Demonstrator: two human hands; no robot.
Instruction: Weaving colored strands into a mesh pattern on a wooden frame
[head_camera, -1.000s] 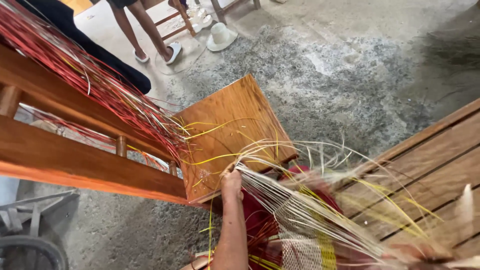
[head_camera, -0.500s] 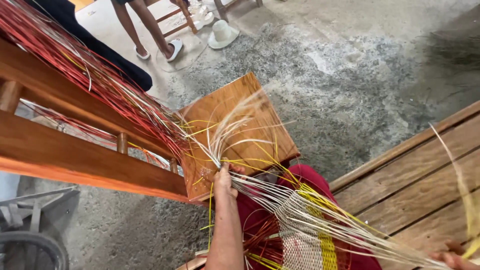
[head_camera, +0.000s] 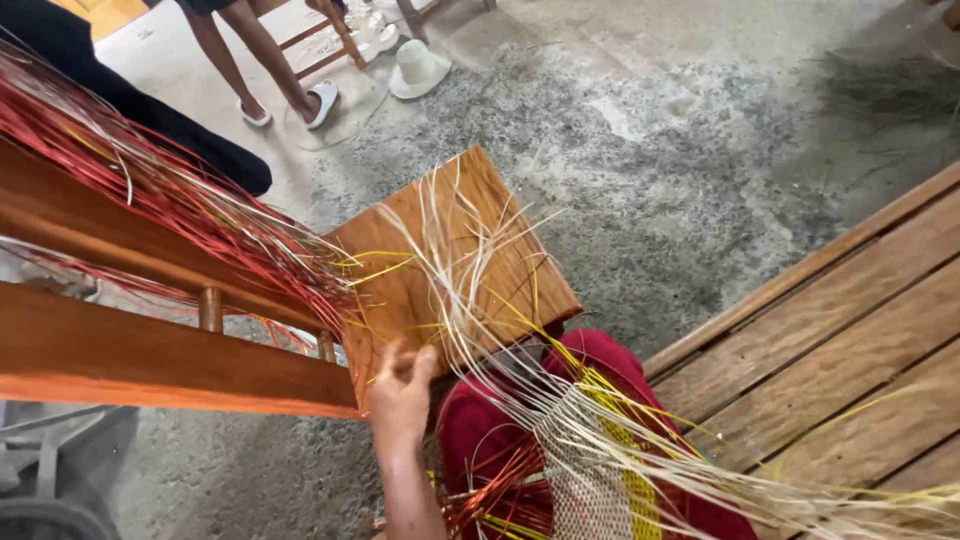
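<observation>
My left hand (head_camera: 400, 392) is raised over my lap, pinching a bunch of pale and yellow straw strands (head_camera: 455, 260) that fan upward over a wooden stool (head_camera: 500, 235). The strands run down into a partly woven mat (head_camera: 590, 470) of pale, yellow and red fibre lying on my red-clothed lap (head_camera: 600, 370). My right hand is out of view at the lower right, where the long strands trail off.
A wooden bench rail (head_camera: 150, 360) at left carries a bundle of red-dyed straw (head_camera: 170, 190). A wooden plank platform (head_camera: 850, 330) lies at right. Another person's legs in sandals (head_camera: 270, 70) stand at the top, near a white hat (head_camera: 418, 68) on the concrete floor.
My left hand has lifted and the loose strand ends have swung up from lying sideways to standing over the stool. The right hand at the lower right edge has left the view.
</observation>
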